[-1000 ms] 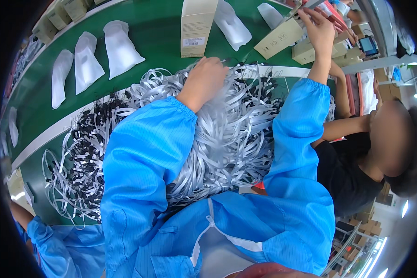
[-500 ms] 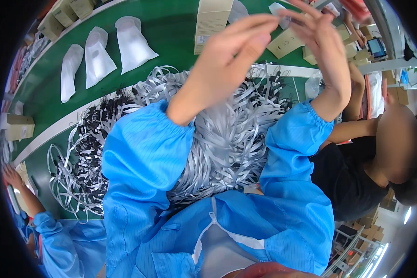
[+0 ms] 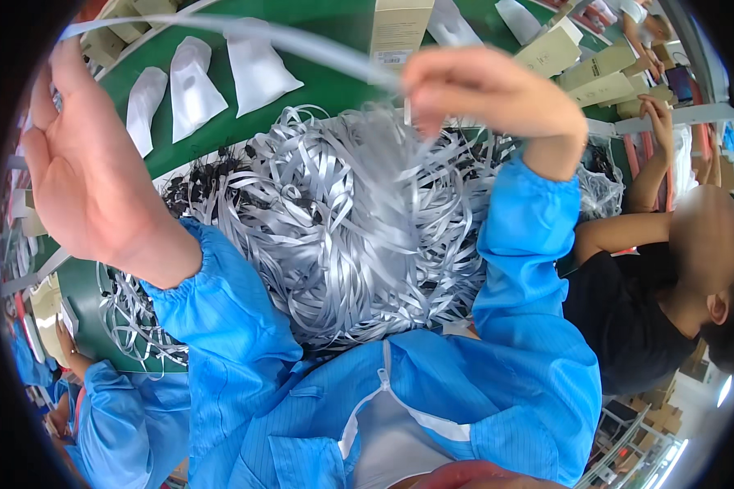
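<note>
A silvery-white lanyard is stretched in an arc between my two hands, blurred by motion. My left hand is raised at the far left, palm showing, with the lanyard's end at its fingertips. At the upper middle my right hand is bent over with its fingers closed round the other part of the lanyard. Below the hands lies a big tangled heap of silvery lanyards with small black ends. A blurred bunch of strands hangs beneath my right hand.
White pouches lie on the green table, beyond a pale rail. Cardboard boxes stand at the back and right. A person in black is at my right. Another in blue works at my left.
My hands were close together at the upper middle. The left has swung far out to the left, the right has come lower and left, and the lanyard now spans between them.
</note>
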A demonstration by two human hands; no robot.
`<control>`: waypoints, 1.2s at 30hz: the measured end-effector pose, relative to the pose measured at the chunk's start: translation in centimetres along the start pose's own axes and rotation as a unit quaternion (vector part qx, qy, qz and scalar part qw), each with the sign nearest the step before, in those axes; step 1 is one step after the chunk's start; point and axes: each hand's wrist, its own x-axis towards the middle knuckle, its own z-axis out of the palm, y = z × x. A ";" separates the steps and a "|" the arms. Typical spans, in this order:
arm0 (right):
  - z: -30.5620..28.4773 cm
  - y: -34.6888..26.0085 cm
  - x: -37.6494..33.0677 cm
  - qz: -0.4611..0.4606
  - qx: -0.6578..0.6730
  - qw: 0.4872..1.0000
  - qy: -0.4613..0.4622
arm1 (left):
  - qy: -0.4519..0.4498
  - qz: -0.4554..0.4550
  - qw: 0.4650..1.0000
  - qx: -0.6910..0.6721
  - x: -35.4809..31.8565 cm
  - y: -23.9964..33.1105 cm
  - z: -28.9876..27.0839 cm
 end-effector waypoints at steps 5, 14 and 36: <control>-1.3 -0.4 -4.1 -0.314 0.264 0.814 0.412 | 0.197 -0.088 0.974 -0.064 -1.5 1.8 -3.1; 2.7 -5.1 -2.8 -0.271 0.081 0.722 0.632 | 0.414 -0.075 0.876 0.237 -4.0 -15.6 0.1; 4.1 -4.6 -3.4 -0.371 0.220 0.853 0.296 | -0.131 -0.065 0.738 0.659 -3.3 -17.9 -3.5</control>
